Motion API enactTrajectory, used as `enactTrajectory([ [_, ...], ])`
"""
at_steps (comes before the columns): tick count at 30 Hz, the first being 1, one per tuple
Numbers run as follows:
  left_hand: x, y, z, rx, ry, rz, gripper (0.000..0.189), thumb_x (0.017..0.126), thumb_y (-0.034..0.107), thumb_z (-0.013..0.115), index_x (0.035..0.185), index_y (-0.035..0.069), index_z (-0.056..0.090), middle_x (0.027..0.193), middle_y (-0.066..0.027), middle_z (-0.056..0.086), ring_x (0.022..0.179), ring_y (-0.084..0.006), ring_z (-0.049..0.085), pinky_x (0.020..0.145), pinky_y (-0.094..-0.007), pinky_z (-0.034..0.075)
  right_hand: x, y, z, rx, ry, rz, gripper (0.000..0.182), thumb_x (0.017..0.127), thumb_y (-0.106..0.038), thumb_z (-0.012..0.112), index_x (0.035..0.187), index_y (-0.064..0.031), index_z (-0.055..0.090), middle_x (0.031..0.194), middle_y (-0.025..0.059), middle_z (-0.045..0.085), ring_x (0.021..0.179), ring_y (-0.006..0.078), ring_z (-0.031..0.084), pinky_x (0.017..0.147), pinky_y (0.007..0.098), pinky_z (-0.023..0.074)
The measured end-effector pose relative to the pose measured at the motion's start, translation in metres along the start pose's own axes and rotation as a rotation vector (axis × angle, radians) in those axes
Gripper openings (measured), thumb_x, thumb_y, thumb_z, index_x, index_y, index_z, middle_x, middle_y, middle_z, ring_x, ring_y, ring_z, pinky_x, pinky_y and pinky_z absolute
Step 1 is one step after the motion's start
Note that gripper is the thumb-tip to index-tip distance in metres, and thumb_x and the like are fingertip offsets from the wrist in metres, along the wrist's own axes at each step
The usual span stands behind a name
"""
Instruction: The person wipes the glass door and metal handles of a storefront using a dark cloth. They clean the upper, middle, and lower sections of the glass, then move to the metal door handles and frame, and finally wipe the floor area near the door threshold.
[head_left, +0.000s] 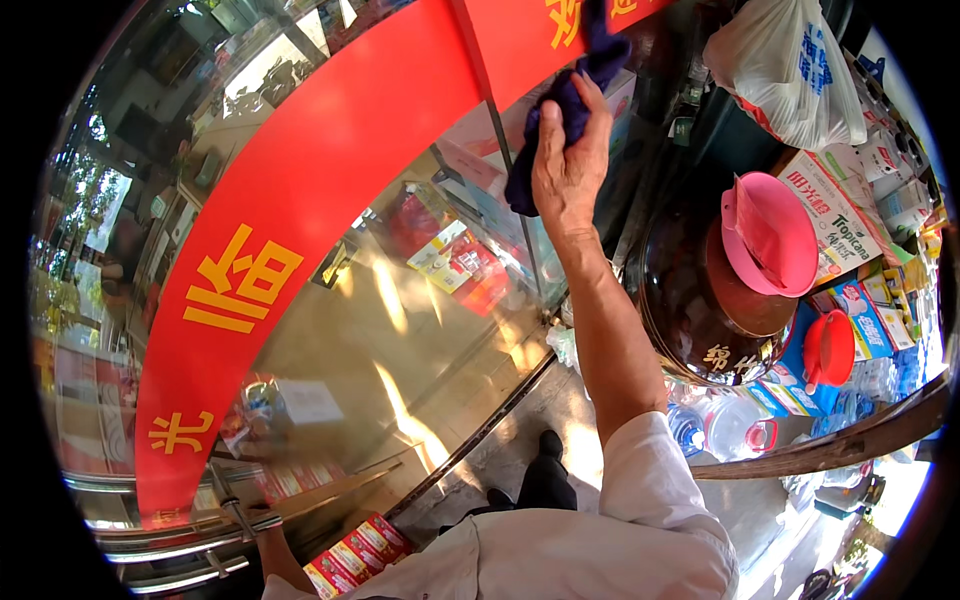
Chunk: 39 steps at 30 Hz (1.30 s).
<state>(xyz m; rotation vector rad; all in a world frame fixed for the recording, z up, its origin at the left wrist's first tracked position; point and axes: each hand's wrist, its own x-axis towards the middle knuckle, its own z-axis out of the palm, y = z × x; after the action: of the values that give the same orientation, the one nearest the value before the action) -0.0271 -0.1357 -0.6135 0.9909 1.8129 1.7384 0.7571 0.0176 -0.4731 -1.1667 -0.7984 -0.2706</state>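
My right hand (574, 154) is pressed with a dark purple cloth (525, 176) against a glass door, near its upright edge. Part of the cloth trails upward over a red banner (360, 97) with yellow characters that runs across the glass (337, 337). At the lower left, my left forearm (279, 551) reaches up to a metal door handle (244, 517). The left hand itself is hidden around the handle, so its grip does not show.
A large brown glazed jar (675, 300) stands right of my arm, with a pink plastic scoop (799, 225) on top. Close by are a red scoop (832, 349), a Tropicana carton (832, 217), plastic bottles (731, 427) and a hanging plastic bag (787, 75). Red boxes (360, 555) sit below.
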Motion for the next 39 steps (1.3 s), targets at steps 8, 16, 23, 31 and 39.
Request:
enactTrajectory([
  [8, 0.0, 0.002, 0.008, 0.015, 0.014, 0.016, 0.063, 0.091, 0.061, 0.034, 0.111, 0.007, 0.058, 0.099, -0.0103, 0.063, 0.088, -0.024, 0.06, 0.073, -0.0394, 0.053, -0.132, 0.11, -0.048, -0.168, -0.115, 0.524, 0.042, 0.094, -0.03, 0.055, 0.121, 0.0012, 0.048, 0.113, 0.0238, 0.049, 0.103, 0.0381, 0.052, 0.093, 0.0427, 0.0403],
  [16, -0.004, 0.001, -0.014, 0.065, 0.048, 0.042, 0.065, 0.091, 0.063, 0.032, 0.111, 0.006, 0.058, 0.097, -0.0102, 0.063, 0.087, -0.0233, 0.059, 0.073, -0.0394, 0.053, -0.027, -0.022, 0.011, 0.015, -0.016, -0.117, 0.044, 0.086, -0.011, 0.062, 0.127, -0.0026, 0.048, 0.131, 0.0237, 0.044, 0.12, 0.0376, 0.044, 0.104, 0.0424, 0.0317],
  [23, 0.002, -0.017, -0.039, 0.104, 0.056, 0.118, 0.068, 0.091, 0.065, 0.031, 0.11, 0.006, 0.057, 0.096, -0.01, 0.063, 0.086, -0.0227, 0.059, 0.073, -0.0394, 0.053, -0.204, 0.118, -0.019, -0.008, 0.09, 0.738, 0.051, 0.097, -0.04, 0.048, 0.135, -0.0063, 0.04, 0.111, 0.0146, 0.057, 0.102, 0.0287, 0.054, 0.095, 0.0375, 0.0394],
  [31, 0.016, -0.039, -0.053, 0.141, 0.028, 0.199, 0.071, 0.09, 0.067, 0.029, 0.109, 0.005, 0.057, 0.095, -0.0099, 0.062, 0.085, -0.0221, 0.058, 0.072, -0.0394, 0.053, -0.33, 0.179, -0.02, 0.006, -0.003, 1.242, 0.057, 0.091, -0.042, 0.056, 0.129, -0.0012, 0.045, 0.122, 0.0143, 0.054, 0.109, 0.0242, 0.05, 0.094, 0.0365, 0.0401],
  [39, 0.063, -0.06, -0.08, 0.242, -0.001, 0.36, 0.073, 0.09, 0.069, 0.028, 0.108, 0.004, 0.057, 0.093, -0.0097, 0.062, 0.083, -0.0214, 0.058, 0.072, -0.0394, 0.053, -0.148, 0.081, -0.032, 0.245, 0.207, 0.191, 0.052, 0.094, -0.043, 0.056, 0.12, -0.0017, 0.038, 0.098, 0.0048, 0.047, 0.085, 0.0122, 0.043, 0.08, 0.026, 0.039],
])
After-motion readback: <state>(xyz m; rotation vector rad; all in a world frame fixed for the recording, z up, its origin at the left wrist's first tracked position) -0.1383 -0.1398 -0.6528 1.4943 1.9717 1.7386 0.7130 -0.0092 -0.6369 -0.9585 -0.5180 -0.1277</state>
